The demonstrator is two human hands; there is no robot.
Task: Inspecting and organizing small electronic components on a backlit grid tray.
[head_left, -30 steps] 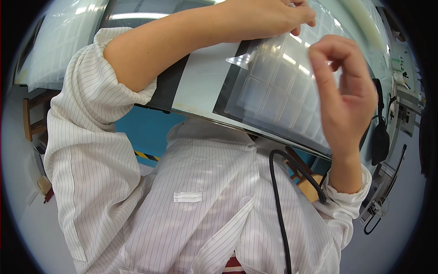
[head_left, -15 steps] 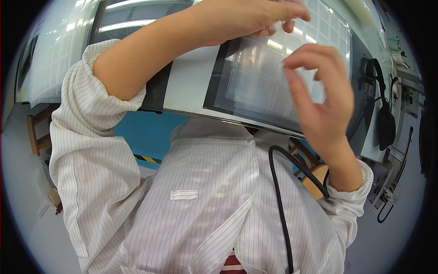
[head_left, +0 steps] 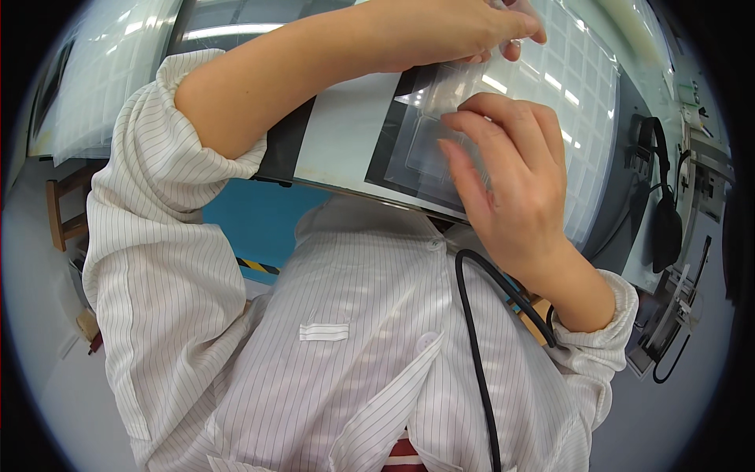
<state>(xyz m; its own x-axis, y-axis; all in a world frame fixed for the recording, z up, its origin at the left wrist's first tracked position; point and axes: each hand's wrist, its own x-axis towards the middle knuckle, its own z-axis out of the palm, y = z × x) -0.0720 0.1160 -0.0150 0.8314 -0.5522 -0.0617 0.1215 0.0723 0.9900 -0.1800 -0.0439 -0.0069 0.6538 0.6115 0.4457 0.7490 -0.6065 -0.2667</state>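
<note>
My left hand [head_left: 480,31] reaches across the table to the upper right, its fingers closed around a small clear, shiny piece [head_left: 528,9] that looks like plastic. What kind of piece it is cannot be told, and the top edge cuts part of it off. Below it, my right hand [head_left: 515,177] hovers over a clear plastic tray [head_left: 582,102] divided into square cells. Its thumb and fingers are curved and apart, with nothing visible between them. A flat clear sheet or tray part [head_left: 425,145] lies on a dark mat [head_left: 383,157] left of my right fingertips.
Another stack of clear celled trays [head_left: 102,86] lies at the far left. A white strip of table [head_left: 338,130] runs between dark mats. A black strap with a pad [head_left: 665,236] hangs over the right edge. A black cable [head_left: 472,338] loops across my striped coat.
My right hand has moved left over the tray, its fingers less curled. My left hand stays near the same spot with its fingers closed. The view has shifted slightly.
</note>
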